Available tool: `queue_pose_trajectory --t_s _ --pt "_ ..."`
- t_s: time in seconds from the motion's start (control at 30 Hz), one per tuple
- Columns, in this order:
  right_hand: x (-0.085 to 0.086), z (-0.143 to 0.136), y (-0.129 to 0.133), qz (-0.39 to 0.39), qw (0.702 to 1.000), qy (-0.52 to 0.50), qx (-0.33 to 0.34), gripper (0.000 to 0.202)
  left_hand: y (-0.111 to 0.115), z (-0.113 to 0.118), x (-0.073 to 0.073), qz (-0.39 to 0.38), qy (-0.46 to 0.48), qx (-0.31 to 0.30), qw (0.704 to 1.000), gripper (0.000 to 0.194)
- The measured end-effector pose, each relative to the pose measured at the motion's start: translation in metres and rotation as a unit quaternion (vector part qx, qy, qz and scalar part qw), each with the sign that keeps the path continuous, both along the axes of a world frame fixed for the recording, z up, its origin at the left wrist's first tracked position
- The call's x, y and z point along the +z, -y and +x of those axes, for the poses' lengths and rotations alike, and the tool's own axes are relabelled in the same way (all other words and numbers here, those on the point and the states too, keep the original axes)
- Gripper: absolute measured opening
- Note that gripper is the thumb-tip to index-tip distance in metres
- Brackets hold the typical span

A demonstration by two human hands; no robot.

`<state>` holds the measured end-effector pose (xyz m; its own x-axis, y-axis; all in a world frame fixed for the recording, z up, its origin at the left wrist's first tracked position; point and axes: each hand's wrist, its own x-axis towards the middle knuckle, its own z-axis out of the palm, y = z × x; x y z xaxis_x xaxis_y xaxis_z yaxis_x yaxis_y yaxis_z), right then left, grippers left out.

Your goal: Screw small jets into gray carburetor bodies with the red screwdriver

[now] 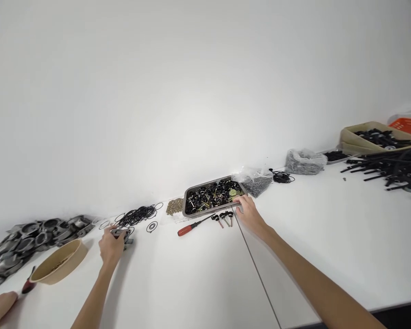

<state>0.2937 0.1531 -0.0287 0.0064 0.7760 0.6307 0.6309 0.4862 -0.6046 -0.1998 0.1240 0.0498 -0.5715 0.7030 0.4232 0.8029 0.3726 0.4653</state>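
my left hand [111, 246] gripped a grey part [128, 239], likely to steady it; my right hand [249, 214] was at the tray [205, 211], its grip i couldn't tell.

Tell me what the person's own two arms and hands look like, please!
The left hand and the right hand wear no gloves. The left forearm and the right forearm are bare, narrowing toward the hands; no sleeve, watch or bracelet shows.
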Motion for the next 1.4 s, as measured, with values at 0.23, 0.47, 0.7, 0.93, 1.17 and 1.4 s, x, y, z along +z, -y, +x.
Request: queue_pose_trajectory --t_s 0.23,0.47,0.7,0.93,1.17,1.4 --pt "-0.002 0.0 0.0 -0.028 0.999 -0.008 0.033 0.022 0.005 0.081 0.026 0.03 0.101 -0.253 0.962 0.049" --pt "-0.001 0.003 0.002 -0.038 0.998 -0.012 0.039 0.019 0.04 0.218 0.002 -0.083 0.365 -0.515 0.771 0.047" --pt "0.0 0.005 0.0 -0.044 0.998 0.002 0.034 0.017 0.058 0.265 -0.045 -0.135 0.54 -0.603 0.572 0.039" --pt "-0.001 0.001 0.004 -0.075 0.995 0.004 0.058 0.015 0.037 0.233 -0.053 -0.2 0.608 -0.59 0.491 0.039" --pt "-0.003 -0.005 0.011 -0.101 0.992 0.019 0.074 0.016 0.026 0.216 -0.039 -0.213 0.502 -0.61 0.575 0.045" --pt "0.003 -0.006 0.015 -0.1 0.992 0.028 0.075 0.016 0.009 0.196 -0.037 -0.034 0.484 -0.487 0.727 0.021"
